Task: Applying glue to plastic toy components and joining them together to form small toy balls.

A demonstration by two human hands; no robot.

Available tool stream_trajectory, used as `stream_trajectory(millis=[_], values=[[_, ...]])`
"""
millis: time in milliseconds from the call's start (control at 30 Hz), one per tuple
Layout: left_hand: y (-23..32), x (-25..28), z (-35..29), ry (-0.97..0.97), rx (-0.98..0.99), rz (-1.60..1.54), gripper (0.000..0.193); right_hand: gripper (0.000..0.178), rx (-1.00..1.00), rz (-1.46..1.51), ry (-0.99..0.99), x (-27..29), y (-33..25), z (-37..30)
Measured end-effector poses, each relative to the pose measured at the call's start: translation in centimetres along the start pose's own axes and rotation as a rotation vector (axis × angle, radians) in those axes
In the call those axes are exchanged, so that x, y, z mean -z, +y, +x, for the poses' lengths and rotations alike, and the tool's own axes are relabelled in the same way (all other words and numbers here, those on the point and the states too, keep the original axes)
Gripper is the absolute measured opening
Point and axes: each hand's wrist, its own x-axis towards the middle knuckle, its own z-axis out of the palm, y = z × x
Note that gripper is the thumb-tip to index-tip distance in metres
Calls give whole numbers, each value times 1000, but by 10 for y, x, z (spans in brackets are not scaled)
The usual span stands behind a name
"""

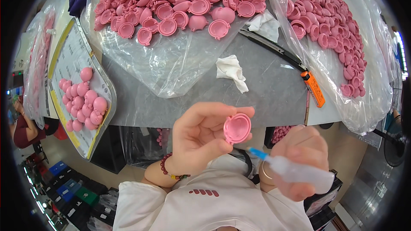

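Observation:
My left hand (201,134) pinches a small pink plastic half shell (237,128) by its rim, its hollow side turned up toward me. Below and to the right of it, my right hand (306,156) is closed around a whitish squeeze bottle (295,172). The bottle's blue nozzle (258,153) points at the lower edge of the shell, with a small gap between them. Ahead on the grey table (188,111), a large heap of similar pink half shells (171,4) lies on clear plastic sheeting.
At left, a yellow-edged tray (70,55) holds several closed pink balls (83,102). A second pink heap (329,30) lies on plastic (368,60) at right. An orange-black utility knife (313,89), a crumpled white tissue (231,72) and another tissue (264,25) lie between. Another person's arm (29,124) shows far left.

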Motion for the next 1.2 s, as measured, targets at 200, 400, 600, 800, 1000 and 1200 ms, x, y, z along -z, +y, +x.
stream_trajectory(millis=[200,400,600,800,1000,1200], values=[[0,0,1,3,270,-424,49,37,-275,-291,357,1,27,3],[-2,-1,-1,46,432,-678,58,38,-450,-502,-3,10,49,6],[-5,15,-9,22,277,-711,49,31,-264,-838,319,48,34,17],[-5,18,-2,-27,86,-611,39,28,-465,-1380,118,145,43,8],[-5,13,2,-76,110,-567,40,17,-597,-1152,47,131,35,14],[-2,14,1,-64,115,-563,39,6,-614,-637,-391,55,16,13]])
